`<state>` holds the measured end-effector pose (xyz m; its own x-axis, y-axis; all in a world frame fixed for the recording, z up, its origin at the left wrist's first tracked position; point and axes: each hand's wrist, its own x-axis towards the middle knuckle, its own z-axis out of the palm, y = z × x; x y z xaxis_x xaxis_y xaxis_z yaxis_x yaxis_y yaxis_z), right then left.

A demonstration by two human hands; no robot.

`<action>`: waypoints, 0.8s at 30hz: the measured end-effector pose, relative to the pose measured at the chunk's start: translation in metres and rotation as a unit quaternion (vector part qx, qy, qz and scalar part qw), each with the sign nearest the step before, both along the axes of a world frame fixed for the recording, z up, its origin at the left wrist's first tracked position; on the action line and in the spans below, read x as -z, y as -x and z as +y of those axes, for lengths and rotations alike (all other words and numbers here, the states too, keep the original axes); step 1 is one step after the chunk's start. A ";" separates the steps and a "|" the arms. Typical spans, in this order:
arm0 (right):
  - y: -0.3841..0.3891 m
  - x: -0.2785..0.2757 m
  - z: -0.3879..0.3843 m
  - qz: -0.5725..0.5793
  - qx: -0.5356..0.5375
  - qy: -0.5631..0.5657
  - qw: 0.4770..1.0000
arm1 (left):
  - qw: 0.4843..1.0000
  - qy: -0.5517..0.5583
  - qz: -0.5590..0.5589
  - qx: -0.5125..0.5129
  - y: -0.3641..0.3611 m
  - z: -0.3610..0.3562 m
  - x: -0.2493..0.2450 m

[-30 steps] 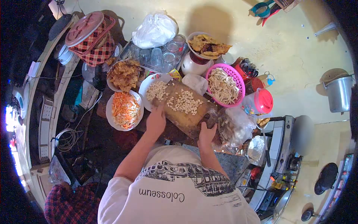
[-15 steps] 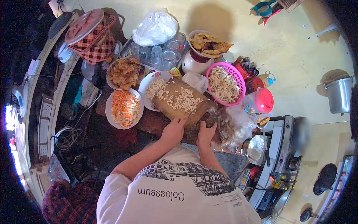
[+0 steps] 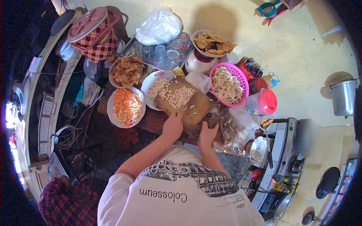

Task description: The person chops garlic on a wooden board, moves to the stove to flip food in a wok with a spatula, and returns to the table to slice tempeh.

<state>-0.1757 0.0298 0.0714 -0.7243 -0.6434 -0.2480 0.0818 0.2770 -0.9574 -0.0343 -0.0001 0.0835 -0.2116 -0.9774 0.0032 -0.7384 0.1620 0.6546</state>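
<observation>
A worn wooden cutting board (image 3: pixel 198 109) lies tilted over the rim of a white flowered plate (image 3: pixel 149 88). Small pale diced pieces (image 3: pixel 181 97) are heaped on the board's left part, and more of them lie in the plate. My left hand (image 3: pixel 173 124) rests on the near edge of the board with its fingers stretched out beside the heap, holding nothing. At the board's right end, my right hand (image 3: pixel 207 133) grips its near edge; some of its fingers are hidden.
A plate of shredded orange and white vegetables (image 3: pixel 127 108) and a plate of fried food (image 3: pixel 127 71) stand left. A pink basket of pale strips (image 3: pixel 227 84), a clear plastic bag (image 3: pixel 241 126) and a red-lidded jar (image 3: pixel 267 101) are right. Glasses (image 3: pixel 160 52) stand behind.
My left hand has moved a little left across the board. The diced pieces have been swept left into a tighter heap nearer the plate. My right hand stays at the board's end.
</observation>
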 end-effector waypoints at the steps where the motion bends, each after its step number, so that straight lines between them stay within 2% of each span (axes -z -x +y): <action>1: -0.001 -0.001 0.000 0.001 0.007 0.002 1.000 | 1.000 -0.002 0.004 -0.002 -0.001 -0.001 -0.001; 6: -0.003 -0.002 0.000 -0.004 0.006 0.029 1.000 | 0.999 -0.031 0.004 -0.021 -0.008 -0.007 0.002; 9: -0.010 -0.017 0.000 -0.016 0.018 0.008 1.000 | 0.999 -0.009 -0.028 -0.036 -0.013 -0.011 0.005; 13: -0.003 0.003 0.000 0.009 0.022 0.013 1.000 | 0.998 0.013 -0.046 -0.046 -0.026 -0.020 0.020; 18: -0.006 -0.009 -0.001 -0.004 0.029 0.013 0.999 | 0.992 0.025 -0.097 -0.071 -0.045 -0.037 0.040; 21: 0.002 0.004 0.000 0.010 0.017 0.016 1.000 | 0.991 0.010 -0.099 -0.086 -0.054 -0.044 0.038; 24: 0.001 0.007 -0.001 0.002 0.040 0.031 0.999 | 0.995 0.057 -0.040 -0.071 -0.051 -0.034 0.021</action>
